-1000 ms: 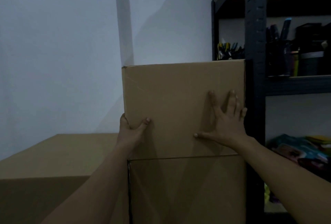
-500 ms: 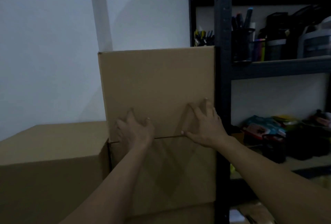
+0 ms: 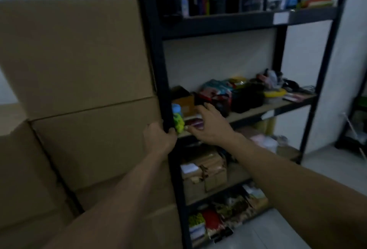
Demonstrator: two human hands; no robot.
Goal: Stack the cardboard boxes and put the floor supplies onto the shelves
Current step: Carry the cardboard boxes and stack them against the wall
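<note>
Cardboard boxes [image 3: 79, 59] stand stacked hard against the left side of the black shelf rack [image 3: 218, 24], the top one reaching its upper shelf. The left hand [image 3: 159, 139] curls fingers and thumb round the rack's front left post [image 3: 156, 69]. The right hand [image 3: 210, 127] hovers at the rack's middle shelf edge, fingers loosely spread and holding nothing, just beside a lumpy green thing [image 3: 178, 123].

left hand [image 3: 159, 139] grips the shelf post [image 3: 156, 69] beside stacked cardboard boxes [image 3: 79, 65]; right hand [image 3: 210, 127], fingers [image 3: 204, 110] loose, by the middle shelf [image 3: 288, 108].
</note>
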